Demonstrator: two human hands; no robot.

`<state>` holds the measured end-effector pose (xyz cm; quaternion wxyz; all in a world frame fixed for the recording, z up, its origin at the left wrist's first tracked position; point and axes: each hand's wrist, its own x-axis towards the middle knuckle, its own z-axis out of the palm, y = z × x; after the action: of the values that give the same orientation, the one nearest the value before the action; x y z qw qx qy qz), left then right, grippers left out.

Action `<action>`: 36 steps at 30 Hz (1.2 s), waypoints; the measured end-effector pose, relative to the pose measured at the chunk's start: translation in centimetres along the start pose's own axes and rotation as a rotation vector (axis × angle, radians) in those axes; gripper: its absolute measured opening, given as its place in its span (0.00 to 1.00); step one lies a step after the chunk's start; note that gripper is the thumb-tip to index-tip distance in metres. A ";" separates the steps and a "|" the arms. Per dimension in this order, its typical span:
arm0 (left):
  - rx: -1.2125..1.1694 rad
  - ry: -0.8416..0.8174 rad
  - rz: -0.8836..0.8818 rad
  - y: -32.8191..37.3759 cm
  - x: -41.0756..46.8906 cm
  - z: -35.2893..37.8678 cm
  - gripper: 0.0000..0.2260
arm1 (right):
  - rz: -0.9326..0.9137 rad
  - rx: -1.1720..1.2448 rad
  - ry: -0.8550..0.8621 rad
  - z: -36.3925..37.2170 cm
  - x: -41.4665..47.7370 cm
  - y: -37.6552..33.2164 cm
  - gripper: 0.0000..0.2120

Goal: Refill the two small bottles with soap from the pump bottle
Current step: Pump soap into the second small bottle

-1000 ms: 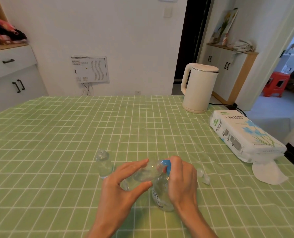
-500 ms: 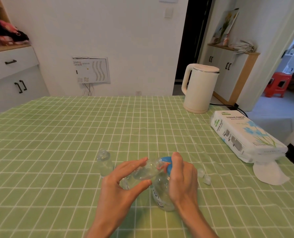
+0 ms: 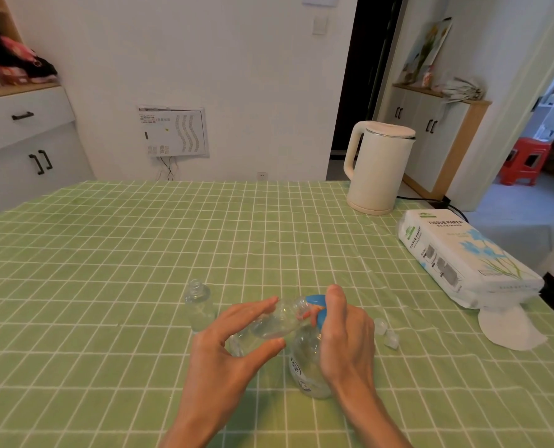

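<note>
The pump bottle [image 3: 304, 360] stands upright on the green checked tablecloth [image 3: 107, 253] near your edge of the table, clear-bodied with a blue pump head [image 3: 316, 300]. Your right hand [image 3: 346, 331] grips the pump bottle from its right side, fingers curled over that pump head with the forefinger on top. Your left hand [image 3: 230, 347] holds one small bottle [image 3: 275, 321] between thumb and fingers, tipped nearly on its side in the air, its open mouth brought up to the nozzle. The mouth seems to meet the nozzle, though your fingers hide the join and you cannot tell whether soap is running. Clear liquid sits in the lower part of that tilted bottle. The second small bottle [image 3: 199, 305] stands upright and uncapped on the cloth just left of your left hand, apart from it. Two small clear caps [image 3: 387, 333] lie just right of your right hand. Farther right lies a tissue pack [image 3: 463, 253] with a loose tissue [image 3: 508, 328] by its near end, and a cream kettle [image 3: 377, 166] stands at the far edge
</note>
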<state>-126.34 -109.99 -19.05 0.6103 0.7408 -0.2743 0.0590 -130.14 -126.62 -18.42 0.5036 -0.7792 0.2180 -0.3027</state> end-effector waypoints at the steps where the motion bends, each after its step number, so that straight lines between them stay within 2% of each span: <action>1: 0.001 0.002 0.001 0.0 0.0 0.0 0.24 | -0.003 0.006 0.003 0.0 0.0 -0.1 0.37; 6: -0.012 -0.006 -0.001 0.1 0.0 0.1 0.23 | -0.043 0.007 -0.004 -0.2 0.0 -0.6 0.28; 12: -0.011 -0.013 0.001 -0.1 -0.1 0.2 0.23 | -0.091 -0.012 -0.013 -0.2 0.1 -0.2 0.24; 17: -0.010 -0.003 0.011 -0.1 0.0 0.2 0.24 | -0.038 0.004 -0.016 -0.1 -0.1 -0.5 0.31; 23: -0.004 0.000 0.013 -0.3 0.1 0.3 0.25 | -0.041 -0.002 -0.016 0.0 -0.1 -0.4 0.33; 29: -0.007 -0.006 0.012 -0.4 0.0 0.4 0.24 | -0.105 -0.034 -0.017 -0.3 0.0 -0.6 0.22; 33: 0.015 -0.017 0.015 -0.5 -0.1 0.4 0.25 | -0.087 -0.015 -0.030 -0.3 0.0 -0.3 0.23; 36: 0.003 -0.008 0.010 -0.2 -0.1 0.4 0.24 | -0.061 -0.003 -0.032 -0.2 -0.1 -0.5 0.27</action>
<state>-126.36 -110.31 -19.38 0.6080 0.7404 -0.2802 0.0596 -130.39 -126.51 -17.93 0.4964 -0.7910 0.1866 -0.3050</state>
